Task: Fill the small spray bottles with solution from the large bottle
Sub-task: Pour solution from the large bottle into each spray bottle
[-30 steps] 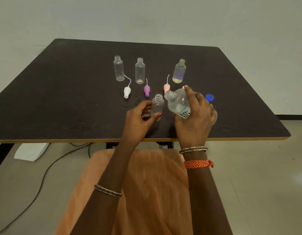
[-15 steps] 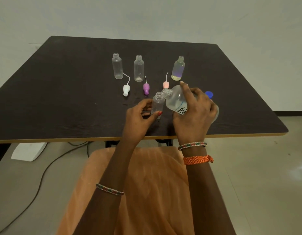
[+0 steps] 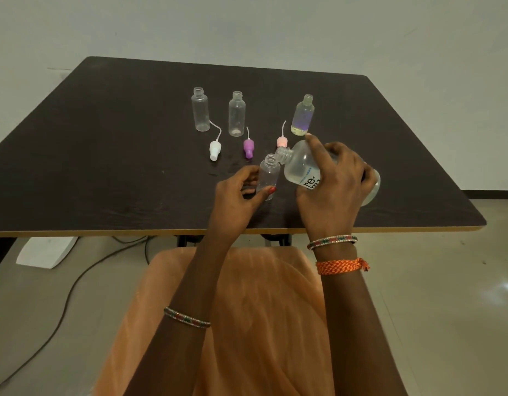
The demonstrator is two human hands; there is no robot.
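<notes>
Large bottle [image 3: 300, 167] is gripped in the right hand [image 3: 332, 190], tilted with its open neck just above and beside the mouth of a small spray bottle [image 3: 268, 178]. That small bottle stands on the desk [image 3: 104, 167] near the front edge and is held by the left hand [image 3: 235, 195], thumb and fingers [image 3: 271, 190] curled round its lower body. No stream is made out; fill level in the held bottle cannot be told, it looks near empty.

Progress, judged: early. One small bottle at the back right [image 3: 302, 115] shows yellowish liquid at its base, so is taken as at least partly filled. Two clear ones, back left [image 3: 200, 113] and back middle [image 3: 236, 114], look empty. Capping is not done for any.

Counts: small bottles four, all uncapped. Large bottle one. Spray caps with tubes three seen lying on the desk: white [image 3: 215, 150], purple [image 3: 249, 147], pink [image 3: 282, 141]. A fourth cap is not made out.
</notes>
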